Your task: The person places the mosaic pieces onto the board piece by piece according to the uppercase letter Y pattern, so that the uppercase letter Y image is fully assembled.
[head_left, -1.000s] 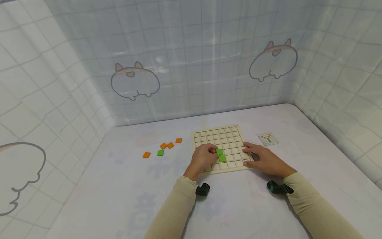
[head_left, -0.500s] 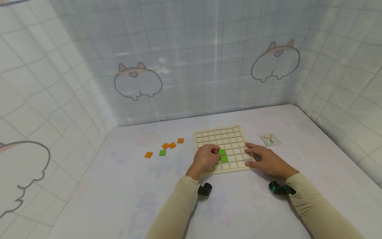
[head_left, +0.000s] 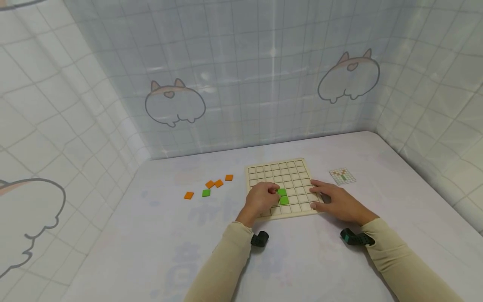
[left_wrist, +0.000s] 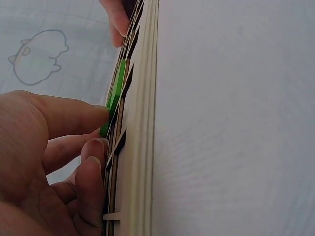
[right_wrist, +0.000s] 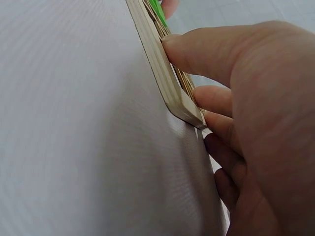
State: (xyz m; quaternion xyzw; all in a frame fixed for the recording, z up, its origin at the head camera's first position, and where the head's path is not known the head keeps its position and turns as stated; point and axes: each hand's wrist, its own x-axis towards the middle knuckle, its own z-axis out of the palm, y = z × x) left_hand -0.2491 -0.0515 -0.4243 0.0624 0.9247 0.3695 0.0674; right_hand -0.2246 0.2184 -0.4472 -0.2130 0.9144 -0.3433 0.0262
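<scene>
A pale wooden grid board [head_left: 295, 165] lies on the table under both hands. Two green square tiles, a far one [head_left: 282, 192] and a near one [head_left: 284, 200], sit in adjoining cells near its middle. My left hand [head_left: 262, 198] pinches the far green tile at its left side with thumb and index finger; the other fingers curl under the palm. In the left wrist view the thumb [left_wrist: 78, 115] touches the green piece [left_wrist: 117, 88]. My right hand [head_left: 337, 202] rests on the board's right edge, fingers spread and relaxed, the thumb [right_wrist: 197, 49] on the rim.
Left of the board lie several orange tiles [head_left: 229, 178] and one loose green tile [head_left: 206, 193]. A small card with a coloured grid pattern [head_left: 342, 176] lies to the right, beyond the right hand. White tile-patterned walls [head_left: 241, 84] surround the table [head_left: 151, 251].
The head view has shifted slightly, moving the whole scene a little to the right. Left fingers stay at the green tiles, and the right hand stays on the board's edge.
</scene>
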